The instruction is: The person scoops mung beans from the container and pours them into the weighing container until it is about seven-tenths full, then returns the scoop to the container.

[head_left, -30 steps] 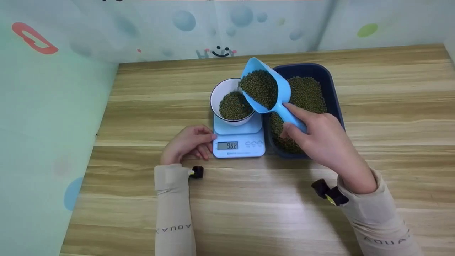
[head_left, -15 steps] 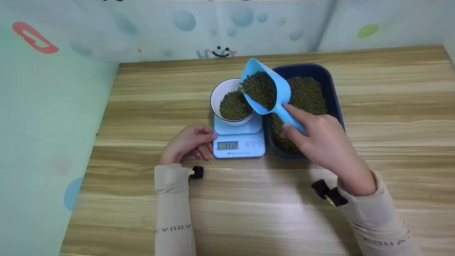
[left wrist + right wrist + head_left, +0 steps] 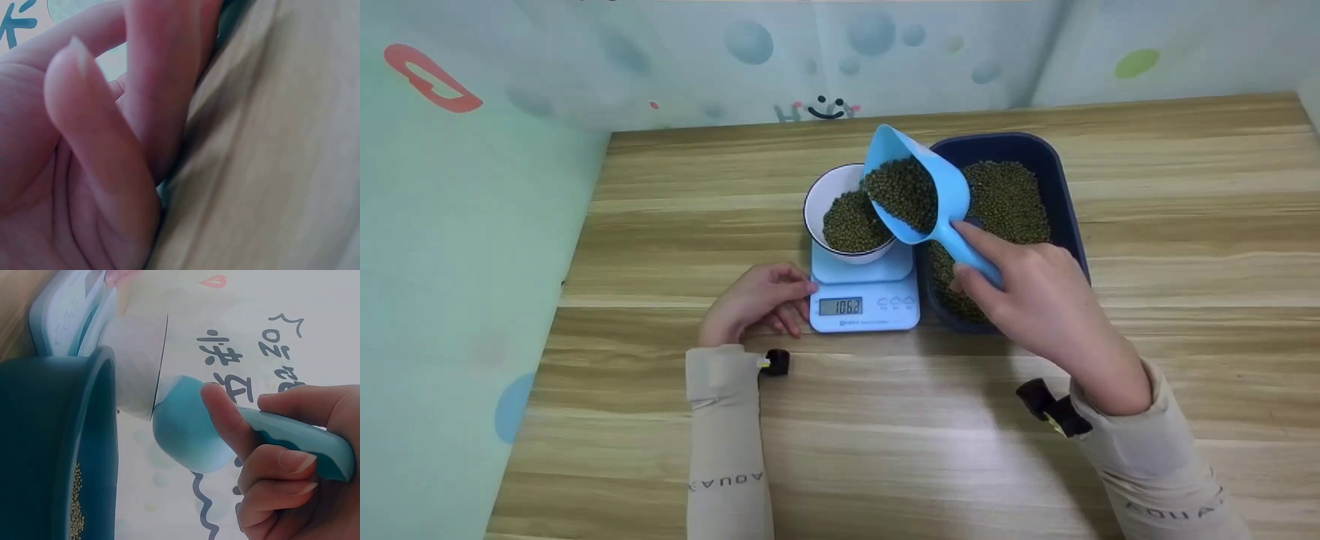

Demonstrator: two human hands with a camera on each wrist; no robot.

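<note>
Right hand [image 3: 1046,304] had fingers curled round the handle of the scoop [image 3: 954,191], tilted over the bowl [image 3: 823,196]; beans [image 3: 855,223] in both. Bowl sat on the scale [image 3: 874,289], beside the tub [image 3: 1063,195]. Left hand [image 3: 761,296] fingers relaxed, holding nothing, touching scale's edge.

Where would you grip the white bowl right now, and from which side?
Probably the left rim of the white bowl, coming from the left: the wall flares to an exposed rim there, while the blue scoop overlaps its right rim in the head view.
</note>
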